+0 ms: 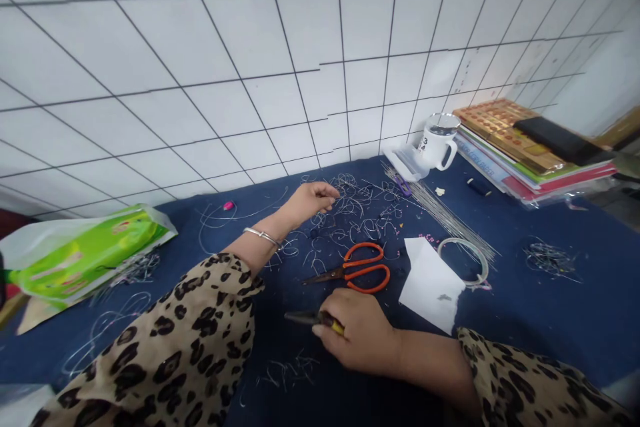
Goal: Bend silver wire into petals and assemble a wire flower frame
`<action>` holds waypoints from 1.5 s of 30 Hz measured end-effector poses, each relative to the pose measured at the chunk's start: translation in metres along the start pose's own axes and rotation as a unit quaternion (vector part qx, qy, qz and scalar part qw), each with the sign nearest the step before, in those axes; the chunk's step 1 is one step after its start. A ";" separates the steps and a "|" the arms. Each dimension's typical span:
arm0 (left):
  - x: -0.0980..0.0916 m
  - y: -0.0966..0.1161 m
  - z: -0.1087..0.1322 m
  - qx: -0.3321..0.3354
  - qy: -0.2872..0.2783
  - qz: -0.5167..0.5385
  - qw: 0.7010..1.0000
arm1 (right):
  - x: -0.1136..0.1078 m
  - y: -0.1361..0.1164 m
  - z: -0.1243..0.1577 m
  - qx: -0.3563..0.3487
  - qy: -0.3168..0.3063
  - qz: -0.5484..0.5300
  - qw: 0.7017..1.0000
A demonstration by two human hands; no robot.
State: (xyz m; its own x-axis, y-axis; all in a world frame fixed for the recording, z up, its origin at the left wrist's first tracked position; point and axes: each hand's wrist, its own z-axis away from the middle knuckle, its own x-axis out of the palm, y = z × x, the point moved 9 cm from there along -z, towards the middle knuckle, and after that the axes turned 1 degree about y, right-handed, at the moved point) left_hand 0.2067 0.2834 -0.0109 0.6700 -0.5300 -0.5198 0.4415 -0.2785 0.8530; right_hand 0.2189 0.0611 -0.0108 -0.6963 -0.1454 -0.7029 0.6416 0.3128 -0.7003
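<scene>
My left hand (311, 202) reaches forward over a tangle of thin silver wire pieces (350, 213) on the dark blue cloth; its fingers are curled down into the wire, and what they pinch is too small to see. A silver bangle sits on that wrist. My right hand (361, 337) rests on the cloth near me, closed round the yellow handle of a pair of pliers (306, 318) whose jaws point left. Orange-handled scissors (356, 269) lie just beyond it. Both arms wear leopard-print sleeves.
A white paper (430, 283) and a coil of wire (470, 260) lie to the right, with a bundle of straight wires (440, 210). A white mug (439, 141) and stacked books (525, 147) stand at the back right. A green plastic bag (85, 253) lies left, by a tiled wall.
</scene>
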 end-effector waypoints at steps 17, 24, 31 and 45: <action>0.014 0.023 0.166 -0.046 0.064 0.058 0.995 | -0.019 0.038 0.000 0.175 0.123 -0.403 0.890; 0.028 0.019 0.185 -0.079 0.050 0.203 0.975 | -0.012 0.030 -0.002 0.164 0.076 -0.450 0.875; 0.030 0.012 0.197 -0.089 0.086 0.231 0.965 | -0.006 0.025 -0.004 0.157 0.038 -0.446 0.880; 0.052 0.005 0.198 -0.145 -0.022 0.295 0.944 | 0.002 0.036 -0.004 0.176 0.038 -0.438 0.881</action>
State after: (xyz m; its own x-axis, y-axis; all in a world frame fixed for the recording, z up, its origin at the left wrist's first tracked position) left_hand 0.1253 0.0960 -0.0245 0.8275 -0.5592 0.0506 0.1475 0.3035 0.9413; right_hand 0.2396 0.0754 -0.0371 -0.9848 -0.1190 0.1266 -0.1010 -0.2012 -0.9743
